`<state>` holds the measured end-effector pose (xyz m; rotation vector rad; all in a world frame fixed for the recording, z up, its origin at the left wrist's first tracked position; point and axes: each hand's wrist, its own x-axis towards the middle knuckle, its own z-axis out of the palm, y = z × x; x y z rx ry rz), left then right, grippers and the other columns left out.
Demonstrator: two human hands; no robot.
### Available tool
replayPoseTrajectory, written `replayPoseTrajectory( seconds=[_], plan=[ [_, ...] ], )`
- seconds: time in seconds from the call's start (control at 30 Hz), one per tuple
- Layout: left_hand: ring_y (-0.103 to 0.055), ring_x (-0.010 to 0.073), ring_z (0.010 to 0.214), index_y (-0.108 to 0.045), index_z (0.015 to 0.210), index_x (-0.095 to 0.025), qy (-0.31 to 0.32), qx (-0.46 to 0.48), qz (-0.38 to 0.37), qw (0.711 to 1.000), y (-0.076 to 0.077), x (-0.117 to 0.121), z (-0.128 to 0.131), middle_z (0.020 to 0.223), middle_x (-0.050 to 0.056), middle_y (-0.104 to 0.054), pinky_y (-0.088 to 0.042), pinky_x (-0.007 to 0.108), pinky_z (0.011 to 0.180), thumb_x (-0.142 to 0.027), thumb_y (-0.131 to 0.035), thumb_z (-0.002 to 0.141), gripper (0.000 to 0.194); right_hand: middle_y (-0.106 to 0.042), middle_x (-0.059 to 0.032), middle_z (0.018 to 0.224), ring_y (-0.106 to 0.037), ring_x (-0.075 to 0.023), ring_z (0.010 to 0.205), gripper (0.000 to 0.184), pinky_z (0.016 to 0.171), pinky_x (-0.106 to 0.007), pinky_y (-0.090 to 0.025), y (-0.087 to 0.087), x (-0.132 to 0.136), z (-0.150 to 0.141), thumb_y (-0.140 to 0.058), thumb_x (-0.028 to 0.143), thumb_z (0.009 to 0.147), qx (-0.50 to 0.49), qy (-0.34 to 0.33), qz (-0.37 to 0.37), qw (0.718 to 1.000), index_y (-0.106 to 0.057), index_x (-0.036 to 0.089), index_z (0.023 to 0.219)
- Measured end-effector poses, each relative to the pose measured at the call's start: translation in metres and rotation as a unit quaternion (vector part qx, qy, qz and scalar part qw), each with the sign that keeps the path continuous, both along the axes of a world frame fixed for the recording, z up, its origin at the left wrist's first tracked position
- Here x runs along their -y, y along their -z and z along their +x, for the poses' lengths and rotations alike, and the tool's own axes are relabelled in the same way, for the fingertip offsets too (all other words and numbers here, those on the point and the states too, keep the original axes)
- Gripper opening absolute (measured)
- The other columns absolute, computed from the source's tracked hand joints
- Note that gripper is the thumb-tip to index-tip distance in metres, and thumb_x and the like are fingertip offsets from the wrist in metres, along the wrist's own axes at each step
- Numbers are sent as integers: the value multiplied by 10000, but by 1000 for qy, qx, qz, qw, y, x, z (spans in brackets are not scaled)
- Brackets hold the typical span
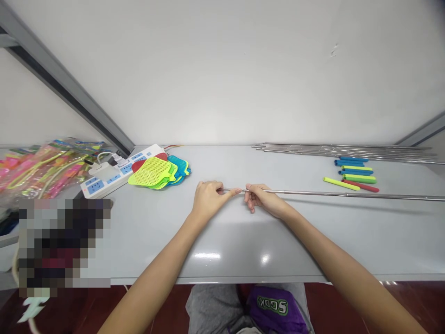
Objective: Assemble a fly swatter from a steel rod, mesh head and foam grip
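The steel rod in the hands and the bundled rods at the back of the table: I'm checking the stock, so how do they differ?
The steel rod lies alone, while the bundled rods lie side by side in a group. The steel rod is held at one end by the hands; the bundled rods are untouched. The steel rod is nearer the person; the bundled rods are along the wall. Both look thin, straight and shiny.

Item: steel rod (347,195) — thin, straight, bare metal | Pose: held nearly level, running sideways | Left end: gripped by left hand (208,200) and right hand (263,200) — close together | Right end: out of view
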<state>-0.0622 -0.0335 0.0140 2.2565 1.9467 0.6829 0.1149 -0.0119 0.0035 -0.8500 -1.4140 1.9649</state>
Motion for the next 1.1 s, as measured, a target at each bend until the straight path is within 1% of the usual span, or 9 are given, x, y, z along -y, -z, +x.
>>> replayPoseTrajectory(
  seconds=[0.13, 0.23, 0.4, 0.67, 1.1],
  plan=[
    [-401, 91, 467, -359, 443, -161, 10, -9, 1, 1000, 2, 0, 2, 437, -27, -450, -279, 261, 595, -495, -388, 724, 437, -499, -5, 462, -468, -88, 410, 395, 465, -237, -403, 0, 1, 0, -366, 414, 788, 7, 5, 9, 1000, -547, 114, 606],
    [-397, 89, 470, -343, 446, -159, 16, -10, -1, 1000, 2, 1, 2, 432, -32, -437, -272, 258, 595, -491, -377, 733, 440, -505, -7, 491, -477, -87, 439, 402, 488, -236, -411, 0, 2, 1, -364, 432, 786, 18, -15, 17, 1000, -543, 116, 615],
    [-405, 86, 477, -366, 450, -159, 31, 4, -21, 999, 2, 2, 2, 450, -32, -458, -274, 253, 594, -484, -369, 741, 437, -515, -16, 538, -486, -92, 483, 403, 511, -242, -416, -3, 1, 2, -360, 446, 784, 33, -42, 25, 998, -545, 113, 652],
    [-432, 97, 508, -381, 461, -159, 38, -2, -20, 999, 0, 3, 2, 468, -22, -478, -265, 259, 596, -462, -354, 757, 424, -509, -6, 538, -480, -86, 489, 349, 516, -233, -409, -5, 1, 3, -394, 411, 781, 32, -45, 23, 998, -542, 118, 661],
    [-438, 95, 540, -381, 486, -154, 53, -2, -13, 999, 0, 5, 4, 505, -27, -486, -242, 259, 608, -405, -350, 777, 386, -511, -8, 536, -480, -88, 494, 357, 512, -234, -412, -2, -2, 4, -400, 424, 774, 22, -51, 15, 998, -547, 117, 666]
  ],
)
